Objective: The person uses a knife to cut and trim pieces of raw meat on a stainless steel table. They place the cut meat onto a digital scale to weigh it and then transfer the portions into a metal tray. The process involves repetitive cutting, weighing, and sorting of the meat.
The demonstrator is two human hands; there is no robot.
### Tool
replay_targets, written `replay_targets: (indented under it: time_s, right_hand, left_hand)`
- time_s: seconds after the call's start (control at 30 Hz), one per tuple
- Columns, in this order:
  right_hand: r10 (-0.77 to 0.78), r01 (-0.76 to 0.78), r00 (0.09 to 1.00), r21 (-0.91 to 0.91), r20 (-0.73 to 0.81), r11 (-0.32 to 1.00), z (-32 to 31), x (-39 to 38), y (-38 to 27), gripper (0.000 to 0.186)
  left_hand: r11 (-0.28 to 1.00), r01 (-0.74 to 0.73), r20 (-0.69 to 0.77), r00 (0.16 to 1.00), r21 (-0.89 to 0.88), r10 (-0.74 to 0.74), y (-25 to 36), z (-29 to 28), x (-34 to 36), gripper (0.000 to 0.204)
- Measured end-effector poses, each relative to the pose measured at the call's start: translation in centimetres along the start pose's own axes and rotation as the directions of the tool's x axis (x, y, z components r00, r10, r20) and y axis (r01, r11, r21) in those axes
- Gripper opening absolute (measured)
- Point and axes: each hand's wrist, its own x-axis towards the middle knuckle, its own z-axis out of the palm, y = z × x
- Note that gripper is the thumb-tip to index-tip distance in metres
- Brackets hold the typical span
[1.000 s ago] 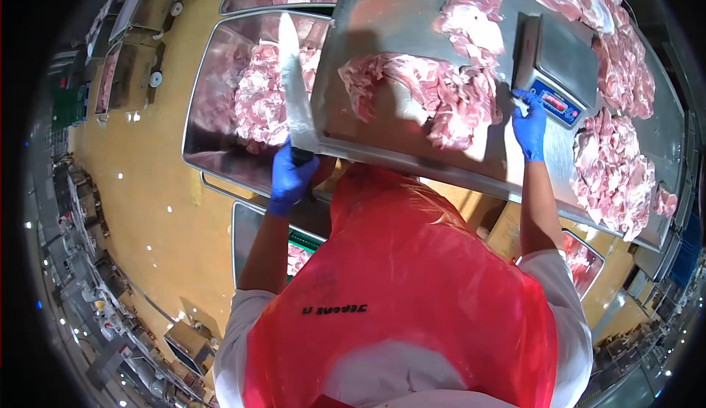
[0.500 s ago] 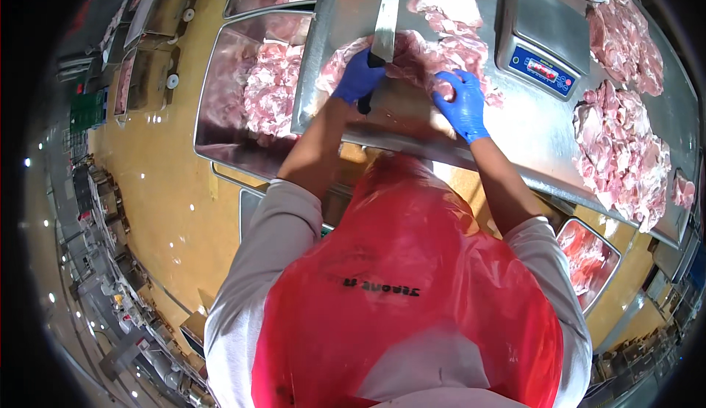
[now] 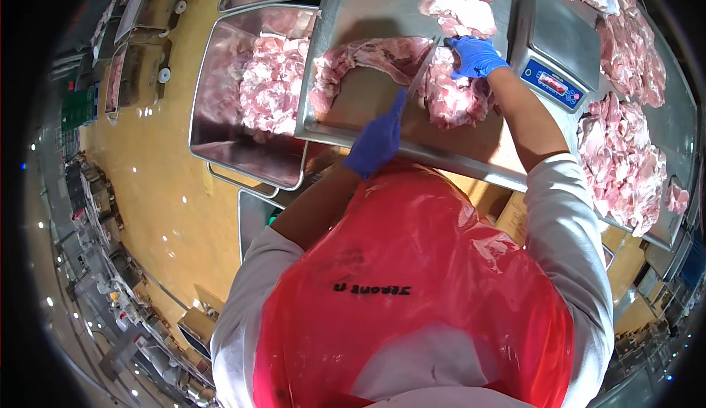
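- Head: the left hand (image 3: 373,143) is closed around a knife (image 3: 422,71), its blade between a long meat strip (image 3: 368,56) and a thicker piece (image 3: 454,99).
- The right hand (image 3: 476,56) touches the thicker piece's far end; whether it grips, I cannot tell.
- Both pieces lie on the metal desk (image 3: 376,11), left of a scale (image 3: 565,36).
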Motion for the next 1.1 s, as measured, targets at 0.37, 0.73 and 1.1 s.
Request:
replay_targets:
  time_s: [0.37,0.73,1.1]
  right_hand:
    - [0.134,-0.098,0.986,0.301,-0.101,0.948,5.6,0.7,-0.2,0.040]
    - [0.068,0.020,0.907,0.204,-0.416,0.979,5.0,-2.5,-1.3,0.025]
    - [-0.090,0.221,0.783,0.141,-0.616,0.965,1.1,-7.7,-2.7,0.024]
  left_hand:
    - [0.992,0.072,0.331,0.938,0.104,-0.103,-0.5,-0.3,7.1,0.071]
    - [0.984,0.131,0.456,0.873,0.123,-0.173,-1.0,-4.6,2.7,0.065]
    - [0.998,-0.054,0.420,0.906,0.018,0.042,-2.9,-1.2,8.7,0.055]
